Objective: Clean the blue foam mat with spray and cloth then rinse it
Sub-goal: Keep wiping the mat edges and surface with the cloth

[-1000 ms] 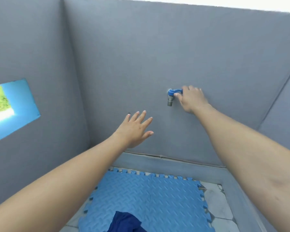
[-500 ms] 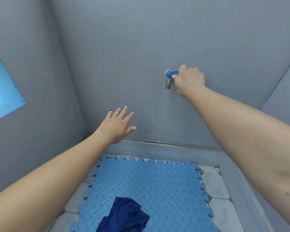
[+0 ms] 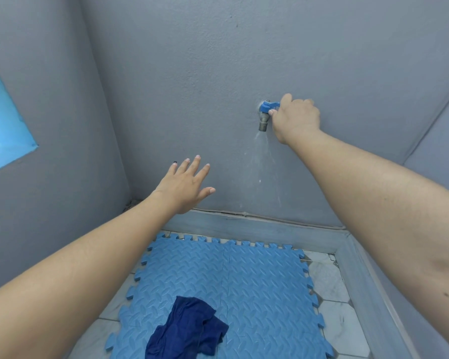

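Left hand (image 3: 184, 186): fingers straight and spread, holding nothing, hovering in front of the grey wall (image 3: 218, 60), well above the floor.

Blue foam mat (image 3: 257, 286): lies flat on the tiled floor (image 3: 335, 314) below both arms, far edge near the wall base. Two interlocking tiles w/ toothed borders and a raised tread pattern. Expect it to be light, soft and bendy; it will likely flop and may split at the centre seam if you lift one corner. Take hold at an edge w/ both hands, one per tile, or fold along the seam. Wet foam is probably slippery, so pinch through the teeth, not the flat face.

Cloth (image 3: 189, 330): dark blue, crumpled on the near part of the mat. Limp; grab a bunch anywhere.

Tap (image 3: 264, 117): on the wall, water spraying from the spout (image 3: 262, 126), falling beside the wall.

Right hand (image 3: 296, 120): fingers curled round the blue tap handle (image 3: 267, 107), thumb under it.
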